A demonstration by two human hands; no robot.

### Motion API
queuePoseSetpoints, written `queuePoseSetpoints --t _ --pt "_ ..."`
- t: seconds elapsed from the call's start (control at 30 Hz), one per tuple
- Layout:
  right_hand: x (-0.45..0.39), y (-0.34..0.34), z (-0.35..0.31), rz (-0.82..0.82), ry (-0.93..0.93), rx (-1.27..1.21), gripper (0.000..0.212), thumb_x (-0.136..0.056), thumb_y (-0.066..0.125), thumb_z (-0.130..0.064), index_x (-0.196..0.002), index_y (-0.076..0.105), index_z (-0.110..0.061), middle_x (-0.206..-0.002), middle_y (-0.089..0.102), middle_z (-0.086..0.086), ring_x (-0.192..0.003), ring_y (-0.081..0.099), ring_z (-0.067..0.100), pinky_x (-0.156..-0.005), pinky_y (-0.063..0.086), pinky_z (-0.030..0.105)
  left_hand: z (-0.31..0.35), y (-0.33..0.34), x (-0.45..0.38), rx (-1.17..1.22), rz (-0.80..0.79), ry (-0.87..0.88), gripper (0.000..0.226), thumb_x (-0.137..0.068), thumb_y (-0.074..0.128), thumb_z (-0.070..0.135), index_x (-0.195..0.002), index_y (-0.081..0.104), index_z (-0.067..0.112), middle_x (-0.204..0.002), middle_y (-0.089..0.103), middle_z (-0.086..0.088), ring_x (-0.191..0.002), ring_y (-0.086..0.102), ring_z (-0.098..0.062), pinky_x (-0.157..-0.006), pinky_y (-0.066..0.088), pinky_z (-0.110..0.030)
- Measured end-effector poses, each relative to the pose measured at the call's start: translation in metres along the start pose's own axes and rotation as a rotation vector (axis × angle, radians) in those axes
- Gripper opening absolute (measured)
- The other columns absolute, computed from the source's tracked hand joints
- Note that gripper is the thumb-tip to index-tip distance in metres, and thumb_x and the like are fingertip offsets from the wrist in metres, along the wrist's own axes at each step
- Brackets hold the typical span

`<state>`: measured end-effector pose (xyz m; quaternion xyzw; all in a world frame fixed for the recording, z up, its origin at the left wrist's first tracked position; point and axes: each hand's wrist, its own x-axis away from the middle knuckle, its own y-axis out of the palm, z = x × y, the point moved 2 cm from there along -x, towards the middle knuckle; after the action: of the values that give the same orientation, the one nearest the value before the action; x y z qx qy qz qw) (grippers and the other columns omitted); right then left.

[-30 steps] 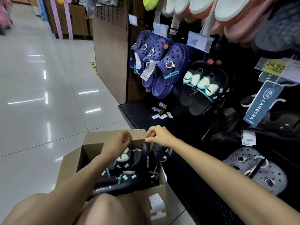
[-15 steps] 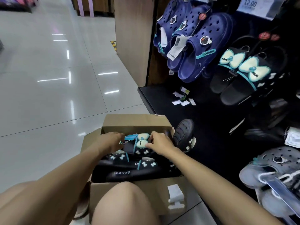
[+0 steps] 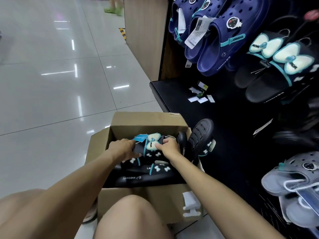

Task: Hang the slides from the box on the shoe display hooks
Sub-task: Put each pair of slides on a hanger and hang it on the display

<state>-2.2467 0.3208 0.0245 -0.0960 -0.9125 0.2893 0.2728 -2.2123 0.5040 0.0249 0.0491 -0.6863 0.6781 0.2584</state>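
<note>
An open cardboard box stands on the floor in front of my knee, packed with black slides with teal trim and pale bows. My left hand and my right hand both grip one pair of bow slides at the top of the pile, one hand on each side. A blue tag sticks up from that pair. Another black slide stands upright over the box's right edge. Matching bow slides hang on the display hooks at the upper right.
Navy clogs with price tags hang left of the bow slides, grey clogs lower right. Loose paper tags lie on the black base shelf. A wooden end panel borders the rack. Glossy tiled floor lies left, with someone's feet far off.
Both hands have closed round the bow slide pair and raised it slightly in the box. My view has tilted further down and toward the box.
</note>
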Motion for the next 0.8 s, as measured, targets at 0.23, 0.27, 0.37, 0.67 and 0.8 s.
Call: queuePoseSetpoints --t 0.23,0.27,0.37,0.67,0.8 --pt "0.008 -0.012 -0.001 -0.015 0.001 -0.14 0.028 -0.087 0.074 -0.024 -0.111 0.071 -0.01 -0.106 0.069 -0.001 -0.104 0.063 0.017 -0.091 0.047 0.028 -0.018 -0.004 -0.004 0.095 0.054 -0.089 0.05 -0.093 0.05 0.056 -0.124 0.051 0.017 -0.127 0.06 -0.007 -0.117 0.056 -0.028 -0.089 0.049 -0.038" --pt "0.009 -0.013 -0.003 -0.008 -0.001 -0.149 0.031 -0.087 0.073 -0.023 -0.115 0.069 -0.01 -0.111 0.067 0.0 -0.107 0.061 0.018 -0.096 0.046 0.029 -0.02 -0.004 -0.003 0.112 0.054 -0.092 0.049 -0.094 0.05 0.053 -0.125 0.05 0.015 -0.128 0.059 -0.009 -0.118 0.055 -0.029 -0.09 0.048 -0.038" --pt "0.013 -0.016 -0.005 0.006 0.003 -0.222 0.031 -0.088 0.071 -0.016 -0.117 0.068 -0.007 -0.113 0.067 0.004 -0.107 0.059 0.019 -0.1 0.045 0.032 -0.025 -0.005 0.0 0.163 0.042 -0.109 0.049 -0.095 0.05 0.05 -0.125 0.048 0.012 -0.126 0.058 -0.014 -0.117 0.053 -0.031 -0.091 0.046 -0.038" --pt "0.013 -0.024 0.0 0.057 0.037 -0.451 0.02 -0.089 0.061 -0.003 -0.106 0.068 -0.011 -0.112 0.068 0.01 -0.104 0.06 0.022 -0.098 0.048 0.036 -0.03 -0.02 0.007 0.246 0.113 -0.16 0.047 -0.098 0.049 0.046 -0.125 0.046 0.008 -0.126 0.053 -0.015 -0.116 0.052 -0.03 -0.077 0.033 -0.032" --pt "0.013 -0.033 -0.006 0.075 0.033 -0.576 0.019 -0.09 0.057 0.001 -0.086 0.065 -0.015 -0.096 0.067 0.008 -0.092 0.058 0.019 -0.088 0.046 0.032 -0.028 -0.029 0.009 0.322 0.161 -0.172 0.057 -0.095 0.052 0.047 -0.136 0.041 0.01 -0.136 0.049 -0.016 -0.125 0.047 -0.031 -0.09 0.038 -0.035"
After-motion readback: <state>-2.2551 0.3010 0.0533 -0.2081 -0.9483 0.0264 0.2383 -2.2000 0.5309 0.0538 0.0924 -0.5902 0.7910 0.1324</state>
